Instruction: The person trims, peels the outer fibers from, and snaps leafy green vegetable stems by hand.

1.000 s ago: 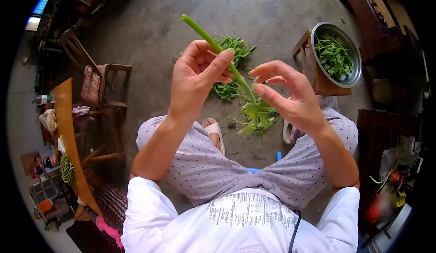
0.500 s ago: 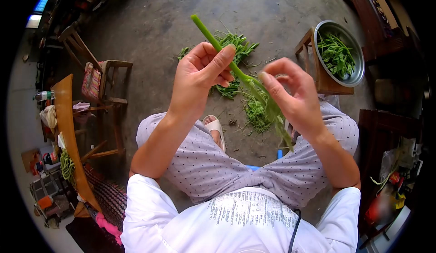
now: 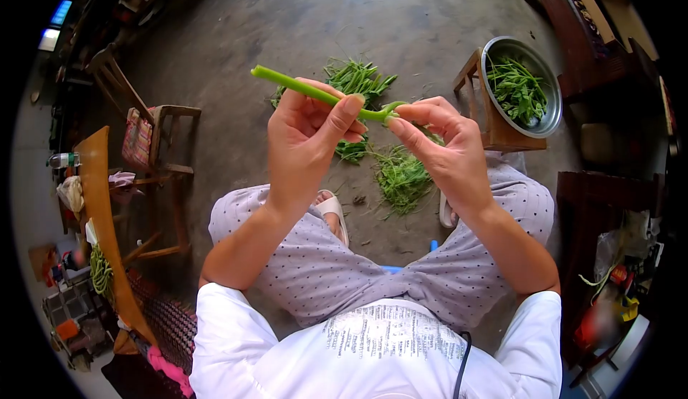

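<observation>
Left hand (image 3: 307,137) grips the green stalk (image 3: 287,82), seemingly to steady it; right hand (image 3: 453,145) pinches the stalk's bent end.

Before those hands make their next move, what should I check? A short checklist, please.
1. Left grip holding the green stalk: ok, pinched between thumb and fingers.
2. Right grip on the stalk: ok, thumb and fingertips are at its bent end.
3. Stalk unbroken at the bend: cannot tell, the fingertips partly cover it.
4. Metal basin resting on the wooden stool: ok.
5. Room in the basin: ok, bare metal shows around the greens.
6. Floor free of scraps: not ok, stringy greens lie there.
</observation>
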A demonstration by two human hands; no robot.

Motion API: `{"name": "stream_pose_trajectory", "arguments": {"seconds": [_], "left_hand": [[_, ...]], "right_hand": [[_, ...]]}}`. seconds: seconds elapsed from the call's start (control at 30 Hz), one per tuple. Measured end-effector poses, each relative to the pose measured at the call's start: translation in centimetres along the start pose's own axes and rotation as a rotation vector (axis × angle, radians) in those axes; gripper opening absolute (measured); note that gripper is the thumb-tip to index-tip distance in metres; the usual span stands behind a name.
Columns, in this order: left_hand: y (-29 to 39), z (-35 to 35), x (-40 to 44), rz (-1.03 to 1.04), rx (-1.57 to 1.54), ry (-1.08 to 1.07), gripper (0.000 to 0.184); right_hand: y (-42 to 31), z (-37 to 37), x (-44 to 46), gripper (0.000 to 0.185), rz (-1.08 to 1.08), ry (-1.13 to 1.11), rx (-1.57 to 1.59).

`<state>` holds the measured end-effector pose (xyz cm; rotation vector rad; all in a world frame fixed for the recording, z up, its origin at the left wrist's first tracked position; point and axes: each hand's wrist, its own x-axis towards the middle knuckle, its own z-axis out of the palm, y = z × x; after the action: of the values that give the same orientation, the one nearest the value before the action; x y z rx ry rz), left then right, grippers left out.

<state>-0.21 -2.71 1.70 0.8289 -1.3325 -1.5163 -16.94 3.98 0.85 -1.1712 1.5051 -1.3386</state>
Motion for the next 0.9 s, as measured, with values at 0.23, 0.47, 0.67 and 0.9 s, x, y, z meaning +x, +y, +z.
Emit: {"name": "stream_pose_trajectory", "arguments": {"seconds": [0.23, 0.47, 0.67, 0.9], "left_hand": [[-0.5, 0.3, -0.4, 0.139, 0.034, -0.036, 0.018], [-0.9, 0.9, -0.9, 0.191, 0.008, -0.032, 0.018], [-1.1, 0.9, -0.9, 0.193, -0.03, -0.041, 0.018], [0.2, -0.6, 0.2, 0.032, -0.064, 0.04, 0.017]], "right_hand": [[0.3, 0.0, -0.1, 0.021, 0.141, -0.011, 0.237], [-0.2, 0.2, -0.2, 0.015, -0.122, 0.072, -0.118], [-0.3, 0.4, -0.3, 0.011, -0.188, 0.112, -0.204], [-0.4, -1.1, 0.2, 0.01, -0.361, 0.244, -0.409]]}}
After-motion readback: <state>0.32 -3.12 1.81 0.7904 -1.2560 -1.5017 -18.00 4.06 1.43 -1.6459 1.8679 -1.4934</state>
